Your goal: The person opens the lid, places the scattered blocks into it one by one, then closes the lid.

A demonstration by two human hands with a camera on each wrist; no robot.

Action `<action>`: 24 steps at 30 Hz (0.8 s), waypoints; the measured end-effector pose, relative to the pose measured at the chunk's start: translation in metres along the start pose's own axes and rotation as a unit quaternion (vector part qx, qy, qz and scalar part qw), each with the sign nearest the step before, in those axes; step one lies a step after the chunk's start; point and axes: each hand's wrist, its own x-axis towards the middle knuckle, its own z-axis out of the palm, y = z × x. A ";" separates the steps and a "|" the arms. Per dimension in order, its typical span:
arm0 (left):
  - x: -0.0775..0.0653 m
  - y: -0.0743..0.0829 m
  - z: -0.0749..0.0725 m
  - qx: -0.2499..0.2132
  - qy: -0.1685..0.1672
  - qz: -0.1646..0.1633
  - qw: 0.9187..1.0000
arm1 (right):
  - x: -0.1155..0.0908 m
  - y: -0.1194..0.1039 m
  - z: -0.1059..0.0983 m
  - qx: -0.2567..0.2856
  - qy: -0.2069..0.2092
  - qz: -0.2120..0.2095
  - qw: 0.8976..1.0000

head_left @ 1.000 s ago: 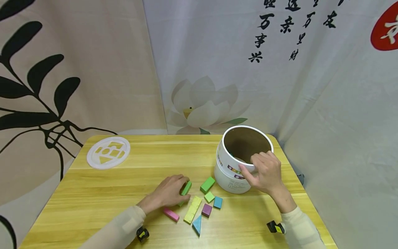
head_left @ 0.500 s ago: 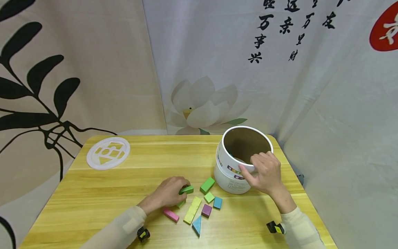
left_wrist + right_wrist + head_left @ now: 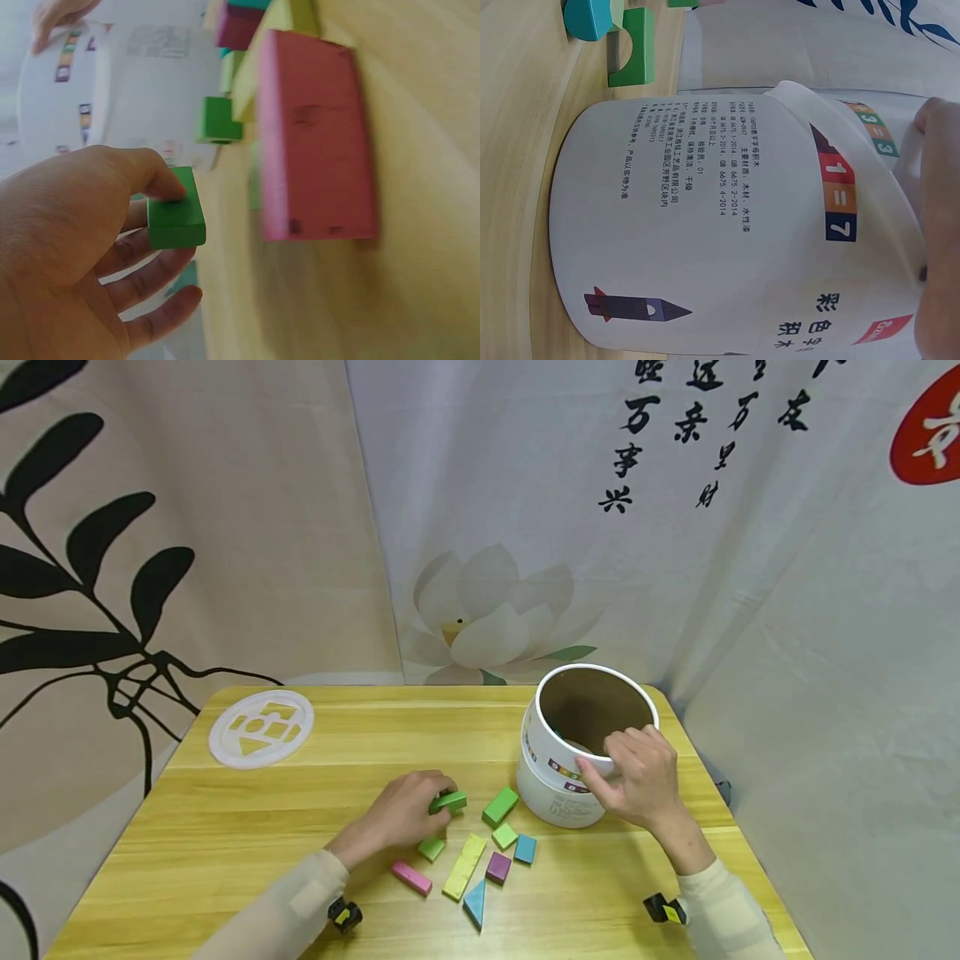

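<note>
My left hand (image 3: pixel 405 810) pinches a green wooden block (image 3: pixel 450 802) between thumb and fingers, raised above the table. In the left wrist view, the thumb lies on the green block (image 3: pixel 178 214) and the other fingers are behind it. At the right stands a white cylindrical bucket (image 3: pixel 551 802), open at the top. My right hand (image 3: pixel 641 777) grips its near rim, fingers over the edge and thumb outside. Below the left hand lie a light green block (image 3: pixel 431 848) and a pink block (image 3: pixel 412 877). The bucket's floor is mostly hidden.
Between the hands lie a yellow block (image 3: pixel 464 866), a purple block (image 3: pixel 498 867), a blue block (image 3: pixel 526 848), a blue triangle (image 3: pixel 476 904), a light green block (image 3: pixel 505 836) and a green arch block (image 3: pixel 500 807). A white disc with cut-out shapes (image 3: pixel 225 745) rests at the back left.
My left hand has turned the green block and lifted it slightly up and away, uncovering the light green block beneath. My right hand and the bucket have stayed put.
</note>
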 end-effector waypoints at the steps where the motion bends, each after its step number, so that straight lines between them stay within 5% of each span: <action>1: 0.001 0.001 -0.003 -0.003 0.007 0.000 1.000 | 0.000 0.000 0.000 0.001 0.000 -0.001 1.000; 24: 0.067 0.037 -0.075 -0.007 0.163 0.107 0.981 | 0.001 -0.002 -0.001 0.001 0.000 -0.006 1.000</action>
